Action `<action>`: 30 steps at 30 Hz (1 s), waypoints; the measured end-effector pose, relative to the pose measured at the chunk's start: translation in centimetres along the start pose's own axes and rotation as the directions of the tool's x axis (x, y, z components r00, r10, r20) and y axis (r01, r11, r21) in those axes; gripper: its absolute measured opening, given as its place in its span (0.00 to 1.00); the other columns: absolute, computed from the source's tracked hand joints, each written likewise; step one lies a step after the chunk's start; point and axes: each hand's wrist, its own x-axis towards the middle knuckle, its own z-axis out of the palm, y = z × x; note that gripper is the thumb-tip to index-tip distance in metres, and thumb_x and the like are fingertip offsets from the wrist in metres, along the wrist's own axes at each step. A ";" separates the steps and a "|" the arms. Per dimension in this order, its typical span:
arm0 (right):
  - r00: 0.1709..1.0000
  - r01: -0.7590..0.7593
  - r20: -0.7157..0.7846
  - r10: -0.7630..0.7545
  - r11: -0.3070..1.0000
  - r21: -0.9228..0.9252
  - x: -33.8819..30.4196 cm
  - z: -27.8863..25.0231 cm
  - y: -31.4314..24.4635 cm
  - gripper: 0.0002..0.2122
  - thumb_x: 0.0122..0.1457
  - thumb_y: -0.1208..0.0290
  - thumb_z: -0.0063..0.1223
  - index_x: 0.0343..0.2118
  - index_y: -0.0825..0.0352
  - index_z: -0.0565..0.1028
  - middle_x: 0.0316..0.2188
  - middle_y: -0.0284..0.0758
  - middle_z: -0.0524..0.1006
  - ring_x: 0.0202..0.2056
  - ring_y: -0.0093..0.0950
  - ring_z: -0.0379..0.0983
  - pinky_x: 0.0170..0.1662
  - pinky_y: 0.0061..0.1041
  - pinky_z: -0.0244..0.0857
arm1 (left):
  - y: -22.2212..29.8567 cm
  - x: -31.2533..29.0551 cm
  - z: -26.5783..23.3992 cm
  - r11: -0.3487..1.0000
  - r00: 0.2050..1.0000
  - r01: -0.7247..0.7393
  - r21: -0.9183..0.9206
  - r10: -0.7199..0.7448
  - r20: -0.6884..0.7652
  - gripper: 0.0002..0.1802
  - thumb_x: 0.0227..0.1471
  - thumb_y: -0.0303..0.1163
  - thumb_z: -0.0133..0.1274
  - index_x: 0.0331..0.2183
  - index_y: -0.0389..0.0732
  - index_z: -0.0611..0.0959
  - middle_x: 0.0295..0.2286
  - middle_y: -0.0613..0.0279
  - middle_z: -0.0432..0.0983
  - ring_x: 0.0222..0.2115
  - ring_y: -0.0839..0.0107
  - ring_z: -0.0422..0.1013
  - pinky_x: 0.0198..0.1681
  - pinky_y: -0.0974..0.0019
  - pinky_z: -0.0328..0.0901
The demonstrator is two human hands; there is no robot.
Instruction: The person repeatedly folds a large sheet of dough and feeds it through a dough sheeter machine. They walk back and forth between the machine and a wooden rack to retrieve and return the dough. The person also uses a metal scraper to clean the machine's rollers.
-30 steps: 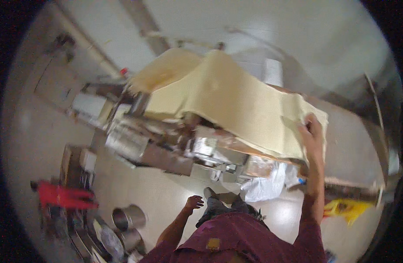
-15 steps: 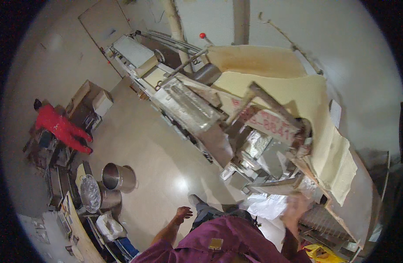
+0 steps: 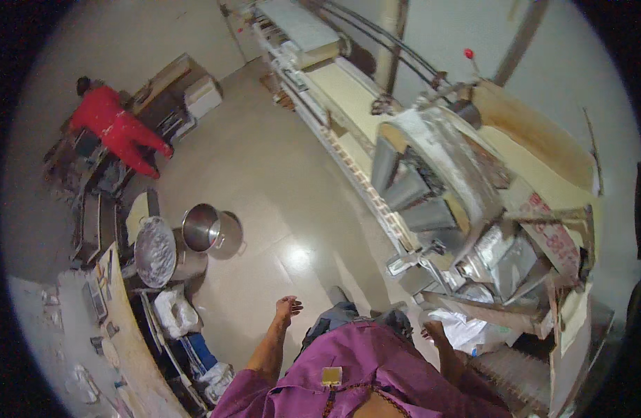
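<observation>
A crumpled white plastic bag (image 3: pixel 467 327) lies low beside the grey metal dough machine (image 3: pixel 439 202), under its slanted steel frame. The machine stands flour-dusted, a pale dough sheet (image 3: pixel 536 160) draped over its top

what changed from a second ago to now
The right hand has let go of the pale dough sheet it gripped up on the machine and dropped to waist level, beside the white bag. The view has swung left, bringing steel pots and a person in red into sight. The left hand still hangs open and empty.
</observation>
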 end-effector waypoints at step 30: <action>0.942 0.309 -0.076 -0.326 0.935 -0.175 11.1 26.9 -43.8 0.11 0.59 0.65 0.49 0.34 0.68 0.76 0.23 0.35 0.77 0.24 0.25 0.75 0.25 0.25 0.69 | 22.6 19.7 -11.4 0.979 0.995 0.100 -0.176 -0.096 0.033 0.20 0.52 0.39 0.55 0.44 0.40 0.75 0.35 0.49 0.78 0.32 0.54 0.77 0.33 0.55 0.71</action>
